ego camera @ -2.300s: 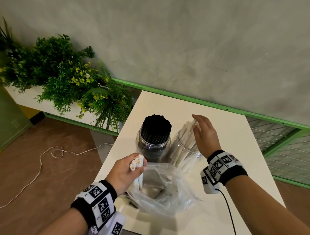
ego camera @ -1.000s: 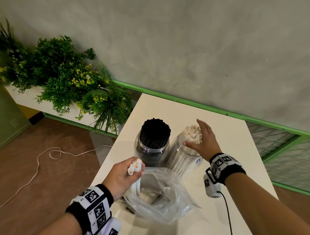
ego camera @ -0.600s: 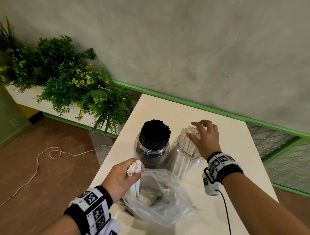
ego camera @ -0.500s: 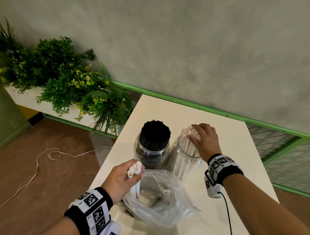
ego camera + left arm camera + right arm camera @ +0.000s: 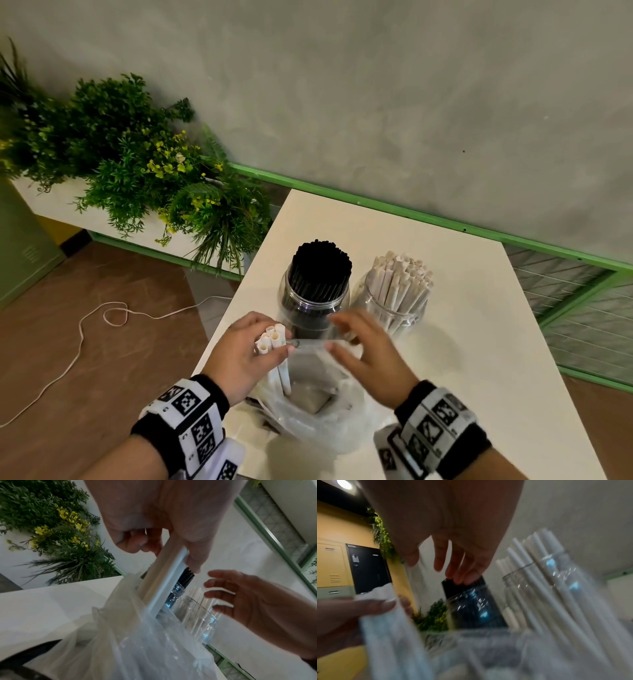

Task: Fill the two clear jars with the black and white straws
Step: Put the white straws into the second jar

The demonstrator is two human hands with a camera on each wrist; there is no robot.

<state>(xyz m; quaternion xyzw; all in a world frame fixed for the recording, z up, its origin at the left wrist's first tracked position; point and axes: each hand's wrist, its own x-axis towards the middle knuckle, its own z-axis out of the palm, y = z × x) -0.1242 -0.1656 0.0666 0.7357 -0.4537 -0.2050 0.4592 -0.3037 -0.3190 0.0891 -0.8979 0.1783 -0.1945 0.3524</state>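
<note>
**Nearly there: one last handful of white straws**

Both clear jars stand side by side on the bench (image 5: 479,342). The left jar (image 5: 313,305) is packed with black straws (image 5: 322,263); the right jar (image 5: 390,308) looks almost full of white straws (image 5: 402,277). The left hand (image 5: 245,356) grips a small bundle of white straws (image 5: 272,337) standing in the plastic bag (image 5: 318,411). The right hand (image 5: 368,353), fingers spread and holding nothing, hovers at the bag's mouth. I'd judge only this bundle remains.

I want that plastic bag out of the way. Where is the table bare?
Bare table lies right of the white-straw jar, out to the right edge, and behind both jars toward the wall. The near left corner is crowded: the bag, both hands and the black-straw jar sit close together.
</note>
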